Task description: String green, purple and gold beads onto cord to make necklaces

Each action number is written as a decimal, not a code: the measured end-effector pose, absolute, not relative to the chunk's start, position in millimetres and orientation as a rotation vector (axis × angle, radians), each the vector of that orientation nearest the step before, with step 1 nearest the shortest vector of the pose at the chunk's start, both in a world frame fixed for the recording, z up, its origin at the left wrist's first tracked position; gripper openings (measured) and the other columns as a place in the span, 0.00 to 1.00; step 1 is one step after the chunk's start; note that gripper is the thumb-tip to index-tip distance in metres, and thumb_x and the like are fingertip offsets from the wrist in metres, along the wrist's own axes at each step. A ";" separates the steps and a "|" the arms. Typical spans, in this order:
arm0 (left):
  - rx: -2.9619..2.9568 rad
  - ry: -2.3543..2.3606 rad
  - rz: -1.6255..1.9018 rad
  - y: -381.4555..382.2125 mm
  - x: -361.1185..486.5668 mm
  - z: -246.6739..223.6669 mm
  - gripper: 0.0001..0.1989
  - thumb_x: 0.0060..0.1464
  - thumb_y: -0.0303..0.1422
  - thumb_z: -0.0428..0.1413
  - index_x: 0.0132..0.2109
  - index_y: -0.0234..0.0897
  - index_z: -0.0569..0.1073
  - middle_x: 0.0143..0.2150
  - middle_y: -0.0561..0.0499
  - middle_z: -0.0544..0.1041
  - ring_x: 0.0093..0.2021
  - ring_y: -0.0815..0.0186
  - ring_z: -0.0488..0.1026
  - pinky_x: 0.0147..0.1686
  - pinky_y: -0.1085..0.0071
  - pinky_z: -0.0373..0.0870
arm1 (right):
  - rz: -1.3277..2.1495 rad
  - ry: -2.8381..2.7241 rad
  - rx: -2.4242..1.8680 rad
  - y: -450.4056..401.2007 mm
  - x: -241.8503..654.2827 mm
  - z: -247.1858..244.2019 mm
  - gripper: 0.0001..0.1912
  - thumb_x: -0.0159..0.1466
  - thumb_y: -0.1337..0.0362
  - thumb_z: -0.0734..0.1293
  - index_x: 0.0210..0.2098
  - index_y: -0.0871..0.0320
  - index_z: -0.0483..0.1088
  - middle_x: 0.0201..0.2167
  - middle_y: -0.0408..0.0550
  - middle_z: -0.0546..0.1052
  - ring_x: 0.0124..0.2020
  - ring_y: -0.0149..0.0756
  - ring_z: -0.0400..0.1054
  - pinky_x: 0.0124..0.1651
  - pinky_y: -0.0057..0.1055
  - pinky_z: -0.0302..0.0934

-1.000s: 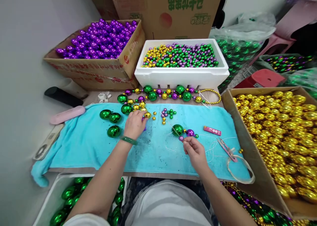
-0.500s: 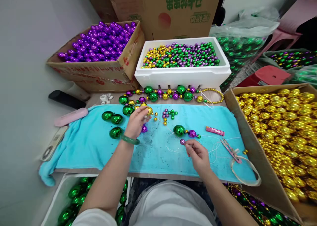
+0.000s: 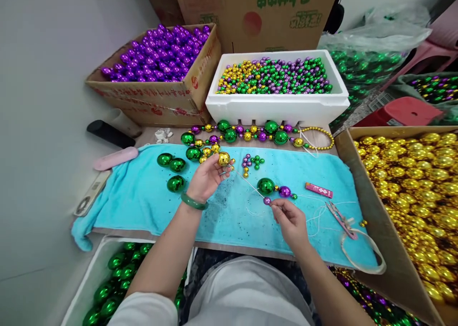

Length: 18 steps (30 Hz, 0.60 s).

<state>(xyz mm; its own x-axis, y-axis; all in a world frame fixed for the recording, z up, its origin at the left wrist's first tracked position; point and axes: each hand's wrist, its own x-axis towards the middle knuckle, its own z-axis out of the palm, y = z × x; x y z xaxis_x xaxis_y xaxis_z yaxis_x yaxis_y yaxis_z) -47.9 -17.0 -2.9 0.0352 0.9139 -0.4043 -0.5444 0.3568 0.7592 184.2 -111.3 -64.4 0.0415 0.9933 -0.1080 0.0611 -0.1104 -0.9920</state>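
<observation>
Fingers curled, left hand on gold bead

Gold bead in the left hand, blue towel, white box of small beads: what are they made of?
Gold bead: probably plastic with a glossy metallic coat, given its mirror-like highlights; solid metal can't be ruled out by look.
Blue towel: likely plush fabric, matte, with soft folds at its left end.
White box: looks like foam, matte, with thick, plain walls.

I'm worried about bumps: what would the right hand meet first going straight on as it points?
Probably the large green bead, just past the small purple bead by the right hand, though depth is unclear.
</observation>
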 end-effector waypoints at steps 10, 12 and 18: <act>0.767 0.979 1.228 -28.5 -41.3 -7.4 0.18 0.43 0.33 0.67 0.44 0.38 0.77 0.40 0.50 0.77 0.36 0.69 0.74 0.35 0.73 0.71 | 1.193 -1.224 -1.375 -110.0 187.3 -64.6 0.13 0.61 0.54 0.65 0.30 0.58 0.73 0.18 0.40 0.63 0.20 0.27 0.53 0.22 0.26 0.48; 0.792 0.957 1.195 -31.4 -39.1 -8.3 0.19 0.43 0.33 0.67 0.45 0.39 0.77 0.41 0.49 0.77 0.37 0.68 0.74 0.36 0.72 0.70 | 1.199 -1.218 -1.366 -109.4 186.8 -66.2 0.13 0.61 0.54 0.65 0.30 0.58 0.72 0.18 0.40 0.63 0.20 0.28 0.54 0.22 0.26 0.50; 0.838 0.888 1.175 -36.4 -37.1 -6.5 0.20 0.43 0.32 0.67 0.46 0.41 0.78 0.40 0.49 0.78 0.40 0.66 0.74 0.38 0.71 0.71 | 1.209 -1.186 -1.354 -108.5 189.0 -72.0 0.13 0.60 0.55 0.65 0.30 0.58 0.72 0.18 0.40 0.63 0.20 0.28 0.55 0.23 0.26 0.51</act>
